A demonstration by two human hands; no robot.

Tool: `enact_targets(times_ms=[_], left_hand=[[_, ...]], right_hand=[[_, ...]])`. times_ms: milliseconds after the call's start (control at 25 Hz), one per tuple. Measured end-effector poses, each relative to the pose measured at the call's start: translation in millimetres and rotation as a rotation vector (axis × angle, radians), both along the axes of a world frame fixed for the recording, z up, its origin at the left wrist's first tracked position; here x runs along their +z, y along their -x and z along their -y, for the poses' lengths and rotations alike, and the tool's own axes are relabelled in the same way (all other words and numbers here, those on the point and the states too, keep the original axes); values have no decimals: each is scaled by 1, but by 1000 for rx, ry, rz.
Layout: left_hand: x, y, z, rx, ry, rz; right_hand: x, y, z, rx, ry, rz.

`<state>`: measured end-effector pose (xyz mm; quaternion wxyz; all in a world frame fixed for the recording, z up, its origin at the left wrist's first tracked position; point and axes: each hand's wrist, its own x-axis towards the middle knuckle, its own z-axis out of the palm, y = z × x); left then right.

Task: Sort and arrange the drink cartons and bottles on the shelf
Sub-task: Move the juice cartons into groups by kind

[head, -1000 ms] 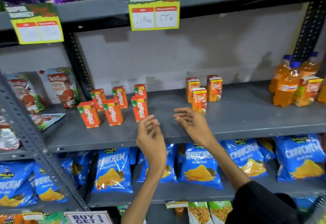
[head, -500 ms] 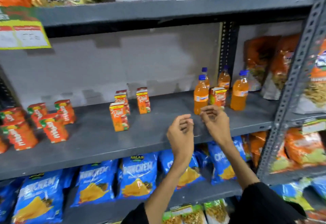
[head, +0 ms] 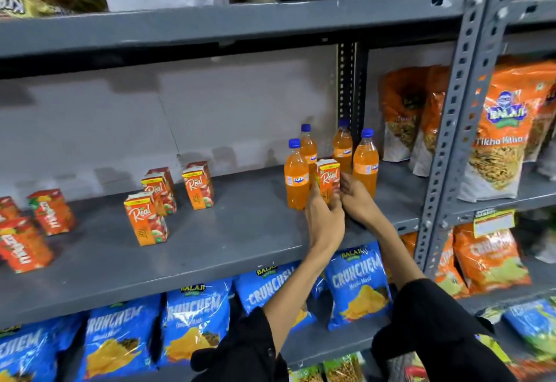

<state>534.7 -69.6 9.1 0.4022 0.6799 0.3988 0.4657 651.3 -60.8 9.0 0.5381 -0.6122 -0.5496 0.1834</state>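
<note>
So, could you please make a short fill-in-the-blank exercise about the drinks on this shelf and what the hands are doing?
1. The number of orange Fanta bottles standing together on the grey shelf is ____.
2. The left hand and the right hand both touch one Real juice ____, which stands among the bottles.
3. The caps of the bottles are ____ in colour.
4. The bags on the shelf below are mostly ____ in colour.

Missing words: four; carton; blue; blue
</note>
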Motion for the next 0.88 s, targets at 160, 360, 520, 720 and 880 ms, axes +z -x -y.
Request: enact_targets(times_ms=[160,360,520,720,880], left_hand=[[0,-4,-6,34,16,-25],[-2,6,1,46,-72,-92],[-1,28,2,66,-98,-19],[-1,80,8,127,-163,33],[-3,134,-9,213,-168,116]], right_hand=[[2,1,3,12,18,-87],[-2,3,20,6,-8,-100],[4,20,39,36,-39,-109],[12,60,39,158,-41,-129],[17,115,15,293,-41,-155]])
